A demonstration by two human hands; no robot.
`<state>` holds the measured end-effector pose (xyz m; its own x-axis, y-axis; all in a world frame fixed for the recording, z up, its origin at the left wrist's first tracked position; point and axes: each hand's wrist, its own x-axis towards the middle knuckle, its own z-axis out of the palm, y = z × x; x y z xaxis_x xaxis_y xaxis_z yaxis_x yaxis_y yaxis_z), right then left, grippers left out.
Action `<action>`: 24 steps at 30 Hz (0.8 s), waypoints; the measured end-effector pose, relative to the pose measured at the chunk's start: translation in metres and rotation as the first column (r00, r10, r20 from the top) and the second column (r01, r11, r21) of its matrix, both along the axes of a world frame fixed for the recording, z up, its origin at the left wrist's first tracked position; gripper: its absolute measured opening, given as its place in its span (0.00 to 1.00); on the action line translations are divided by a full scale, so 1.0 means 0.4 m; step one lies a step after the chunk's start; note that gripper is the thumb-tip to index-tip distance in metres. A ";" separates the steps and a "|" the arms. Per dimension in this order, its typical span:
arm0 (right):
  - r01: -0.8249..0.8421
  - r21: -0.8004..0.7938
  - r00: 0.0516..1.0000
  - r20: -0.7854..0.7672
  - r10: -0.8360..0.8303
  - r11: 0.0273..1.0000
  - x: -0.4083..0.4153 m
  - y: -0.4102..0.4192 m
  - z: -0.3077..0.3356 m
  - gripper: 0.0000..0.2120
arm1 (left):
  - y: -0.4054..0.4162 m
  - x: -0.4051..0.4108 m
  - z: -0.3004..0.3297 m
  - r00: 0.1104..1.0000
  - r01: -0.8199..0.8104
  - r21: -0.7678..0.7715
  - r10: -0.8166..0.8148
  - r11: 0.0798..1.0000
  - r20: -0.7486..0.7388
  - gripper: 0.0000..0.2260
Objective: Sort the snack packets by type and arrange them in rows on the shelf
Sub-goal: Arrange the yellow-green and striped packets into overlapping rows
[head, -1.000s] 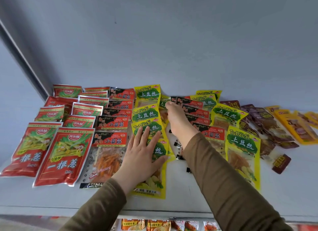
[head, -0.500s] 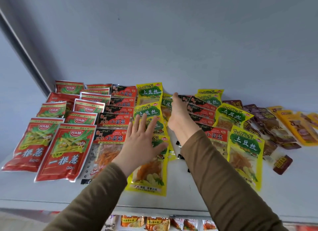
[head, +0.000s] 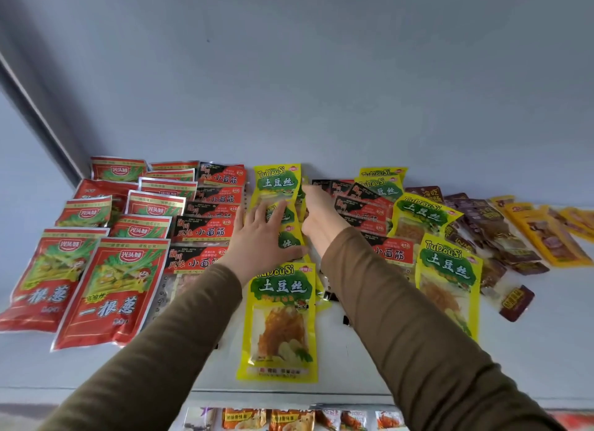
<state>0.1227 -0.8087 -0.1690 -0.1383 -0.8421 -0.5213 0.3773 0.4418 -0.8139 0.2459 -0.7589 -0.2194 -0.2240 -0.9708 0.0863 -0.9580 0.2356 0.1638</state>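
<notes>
Left hand (head: 260, 234) has slid up the yellow row (head: 278, 315), fingers flat and spread on it; right hand (head: 318, 217), edge-on beside, squares the row (grip hidden).

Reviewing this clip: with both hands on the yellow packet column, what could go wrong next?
The left hand lies flat on the overlapping yellow TuDouSi packets; pushing could fan the column sideways into the black-and-red packets. The right hand reaches between rows and may nudge the mixed pile behind it.
</notes>
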 end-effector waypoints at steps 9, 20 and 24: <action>-0.177 -0.025 0.975 -0.140 0.172 0.984 0.023 -0.042 -0.001 0.27 | 0.055 -0.014 -0.012 0.999 -0.035 -0.060 0.036 0.998 0.006 0.44; -0.258 -0.122 0.878 -0.443 0.180 0.959 0.011 -0.092 -0.084 0.23 | 0.082 -0.005 0.008 0.999 -0.038 -0.205 0.045 0.978 0.026 0.36; -0.181 -0.200 0.931 -0.351 0.102 0.963 -0.007 -0.095 -0.094 0.25 | 0.170 0.014 0.043 0.988 -0.143 -0.261 0.122 0.955 -0.096 0.35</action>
